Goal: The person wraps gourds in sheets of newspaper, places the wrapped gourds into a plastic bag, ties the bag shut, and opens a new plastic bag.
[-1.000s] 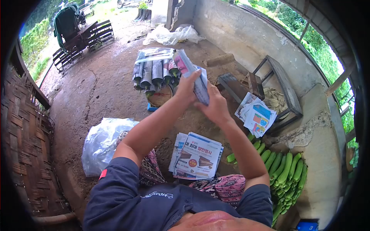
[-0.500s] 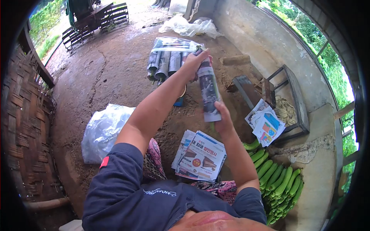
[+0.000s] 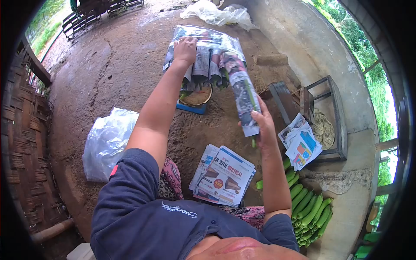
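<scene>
My right hand [image 3: 265, 123] is closed around the near end of a newspaper-wrapped gourd [image 3: 246, 97]; a green strip shows along its side and a green tip sticks out below. The roll's far end reaches the mouth of a clear plastic bag [image 3: 212, 36]. Inside the bag, several similar newspaper rolls [image 3: 200, 65] lie side by side, green ends poking out. My left hand [image 3: 185, 50] is on the bag's left part with curled fingers, gripping its edge. Under the bag's near side is a round basket [image 3: 197, 99] on a blue-based stand [image 3: 190, 108].
Newspaper sheets [image 3: 225, 175] lie stacked before me. Long green gourds [image 3: 310, 210] are piled at right, near more paper sheets [image 3: 303, 145] and a wooden frame [image 3: 331, 125]. Another plastic bag [image 3: 110, 145] lies at left, a crumpled plastic sheet [image 3: 216, 14] farther off.
My left hand has left the wrapped gourd and moved left onto the plastic bag. My right hand has shifted slightly right, still holding the gourd, whose far end now meets the bag's mouth.
</scene>
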`<state>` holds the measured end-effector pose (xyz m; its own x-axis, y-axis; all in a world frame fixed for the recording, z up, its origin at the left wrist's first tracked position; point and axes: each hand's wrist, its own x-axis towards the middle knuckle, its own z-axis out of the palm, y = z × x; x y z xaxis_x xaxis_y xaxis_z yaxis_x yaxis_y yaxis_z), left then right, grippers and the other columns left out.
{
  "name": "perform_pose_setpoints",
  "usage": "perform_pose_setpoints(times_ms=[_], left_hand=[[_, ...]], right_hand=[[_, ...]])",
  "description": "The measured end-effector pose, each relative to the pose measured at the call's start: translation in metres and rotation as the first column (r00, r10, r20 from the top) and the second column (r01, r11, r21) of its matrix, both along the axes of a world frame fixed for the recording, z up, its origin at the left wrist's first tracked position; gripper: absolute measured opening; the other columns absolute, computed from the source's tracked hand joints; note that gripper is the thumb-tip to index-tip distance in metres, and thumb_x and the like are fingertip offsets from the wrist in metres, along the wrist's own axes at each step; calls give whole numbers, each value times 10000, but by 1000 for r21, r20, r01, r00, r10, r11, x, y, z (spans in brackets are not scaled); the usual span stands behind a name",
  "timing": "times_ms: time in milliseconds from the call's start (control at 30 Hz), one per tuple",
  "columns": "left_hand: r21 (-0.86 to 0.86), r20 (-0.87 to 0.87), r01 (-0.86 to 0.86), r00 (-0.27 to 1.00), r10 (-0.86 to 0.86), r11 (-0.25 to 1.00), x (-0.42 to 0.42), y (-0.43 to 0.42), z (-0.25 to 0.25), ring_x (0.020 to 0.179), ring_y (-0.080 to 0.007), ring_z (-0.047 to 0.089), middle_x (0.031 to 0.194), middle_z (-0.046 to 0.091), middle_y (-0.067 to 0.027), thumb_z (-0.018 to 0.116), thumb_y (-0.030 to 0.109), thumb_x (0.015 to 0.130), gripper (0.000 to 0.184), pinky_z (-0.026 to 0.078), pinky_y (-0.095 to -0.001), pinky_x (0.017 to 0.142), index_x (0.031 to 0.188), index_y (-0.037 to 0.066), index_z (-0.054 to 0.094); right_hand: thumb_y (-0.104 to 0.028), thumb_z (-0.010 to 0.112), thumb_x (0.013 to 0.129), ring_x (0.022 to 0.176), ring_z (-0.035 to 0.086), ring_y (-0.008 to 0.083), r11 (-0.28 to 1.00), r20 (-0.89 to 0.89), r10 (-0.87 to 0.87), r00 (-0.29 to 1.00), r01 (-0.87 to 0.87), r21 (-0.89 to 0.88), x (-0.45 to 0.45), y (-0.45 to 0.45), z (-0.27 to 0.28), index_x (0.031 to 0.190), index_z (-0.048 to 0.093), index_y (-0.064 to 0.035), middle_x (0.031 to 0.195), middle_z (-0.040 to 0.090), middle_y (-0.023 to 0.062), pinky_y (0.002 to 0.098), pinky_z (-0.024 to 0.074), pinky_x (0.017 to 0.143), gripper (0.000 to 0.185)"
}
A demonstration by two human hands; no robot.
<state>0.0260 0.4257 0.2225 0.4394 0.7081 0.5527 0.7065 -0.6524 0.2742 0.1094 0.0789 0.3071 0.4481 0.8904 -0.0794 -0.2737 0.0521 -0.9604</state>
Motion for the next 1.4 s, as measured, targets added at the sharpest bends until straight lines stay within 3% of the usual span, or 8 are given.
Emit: perform_pose_setpoints(times_ms=[133, 333, 533, 633, 833, 1067, 1167, 1400], left_hand=[[-70, 18, 28, 999, -27, 997, -1, 13, 5, 1101, -265, 543, 1111, 620, -80, 517, 140, 836, 251, 401, -442, 934, 1023, 172, 682], [-38, 185, 138, 974, -129, 990, 2, 30, 9, 898, -305, 622, 963, 658, -99, 522, 135, 829, 214, 461, -414, 824, 942, 153, 703], [47, 254, 239, 936, -243, 970, 0, 33, 12, 894, -304, 622, 937, 650, -71, 566, 193, 864, 162, 484, -417, 793, 964, 164, 691], [65, 240, 293, 923, -300, 954, -3, 35, 16, 896, -303, 627, 949, 656, -71, 565, 188, 865, 175, 493, -416, 784, 980, 166, 694], [3, 156, 385, 911, -380, 923, -15, 34, 18, 864, -328, 639, 996, 666, -94, 558, 215, 873, 199, 510, -414, 760, 1003, 152, 695], [-145, 2, 395, 917, -399, 907, -31, 39, 24, 932, -286, 640, 1026, 674, -59, 646, 300, 830, 235, 500, -385, 812, 1010, 158, 696], [-12, 39, 457, 889, -457, 889, -40, 49, 19, 947, -288, 636, 1036, 671, -72, 661, 309, 819, 265, 499, -383, 818, 1027, 146, 689], [-242, 137, 327, 943, -302, 913, -75, 74, 11, 950, -277, 648, 1003, 679, -130, 644, 369, 836, 356, 494, -375, 823, 1102, 133, 656]], right_hand=[[-128, 553, 773, 954, 589, 200, 993, 31, 111, 993, -109, -38, -16, 29, -12, 1417, 267, 2, 1218, 499, 178, 336, 551, 753, 716], [-103, 579, 779, 1095, 529, 212, 991, 494, -52, 868, 106, -82, -29, 74, -42, 1402, 295, 23, 1253, 498, 198, 301, 401, 950, 696], [-205, 632, 771, 1090, 510, 391, 926, 923, -118, 366, 377, -31, -28, 146, -52, 1302, 399, 19, 1173, 490, 229, 438, 433, 913, 622], [-207, 646, 767, 1059, 513, 379, 880, 989, -122, 86, 471, 68, -23, 185, -50, 1232, 450, 3, 1133, 489, 200, 430, 453, 876, 547], [-290, 728, 709, 1064, 498, 336, 800, 989, -8, -146, 593, 94, -5, 250, -57, 1115, 523, -75, 1115, 532, 155, 452, 419, 870, 503], [-286, 700, 724, 1068, 482, 304, 847, 934, -345, -94, 397, 353, 9, 188, -55, 1058, 549, -68, 1101, 546, 121, 447, 374, 908, 427], [-254, 679, 747, 1100, 493, 294, 775, 877, -465, -121, 422, 469, 40, 131, -62, 1050, 564, -52, 1122, 561, 132, 425, 359, 952, 381], [-212, 625, 857, 1006, 575, 210, 538, 528, -753, 392, 830, 151, 85, -5, -139, 1085, 577, -13, 1091, 601, 118, 321, 442, 881, 306]])
